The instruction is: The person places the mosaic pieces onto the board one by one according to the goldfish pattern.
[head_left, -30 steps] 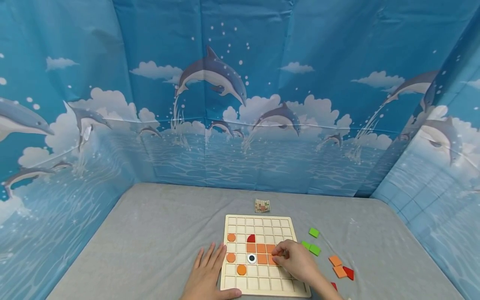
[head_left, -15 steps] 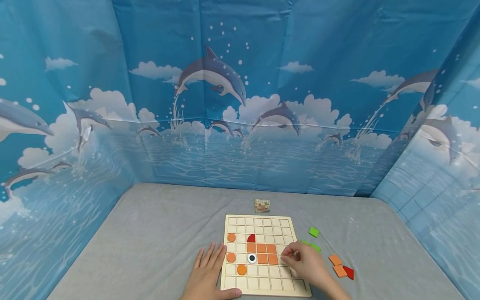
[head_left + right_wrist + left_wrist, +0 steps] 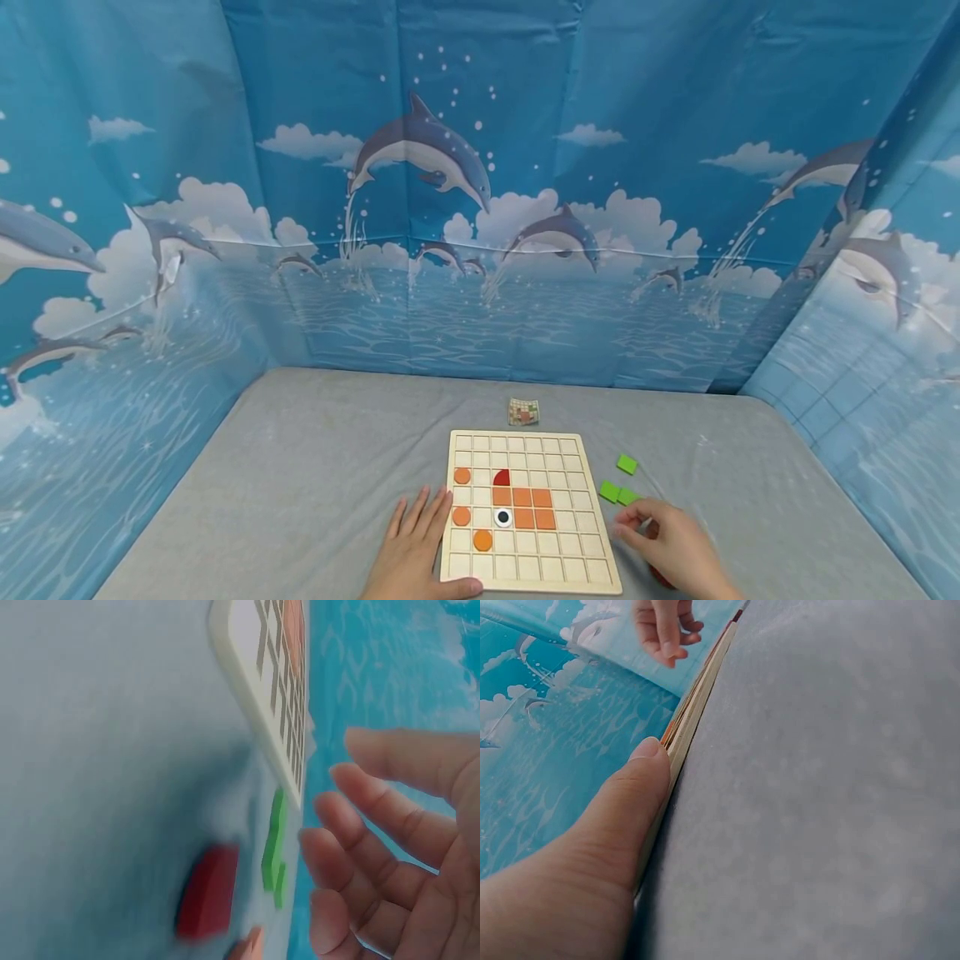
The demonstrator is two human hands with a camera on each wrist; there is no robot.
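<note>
A pale wooden grid board (image 3: 570, 546) lies on the grey cloth, bearing orange square tiles (image 3: 532, 507), orange round pieces (image 3: 483, 540), a red quarter-round (image 3: 502, 478) and a white disc with a black centre (image 3: 503, 517). My left hand (image 3: 412, 550) rests spread at the board's left edge, thumb (image 3: 634, 795) against its near corner. Right of the board hovers my right hand (image 3: 667, 540), its fingers loosely bent around nothing. Beneath it a red piece (image 3: 208, 892) and part of an orange piece (image 3: 251, 946) show in the right wrist view; in the head view it mostly covers them.
Green square tiles (image 3: 609, 492) lie beside the board's right edge, another green tile (image 3: 627, 464) just behind them. A small printed card (image 3: 523, 412) lies beyond the board's far edge. Dolphin-printed blue curtains (image 3: 450, 317) enclose the back and sides of the grey table surface (image 3: 337, 450).
My right hand has left the orange tiles on the board and moved right, over the loose pieces. An orange square it was touching now sits uncovered in the grid. My left hand stays put.
</note>
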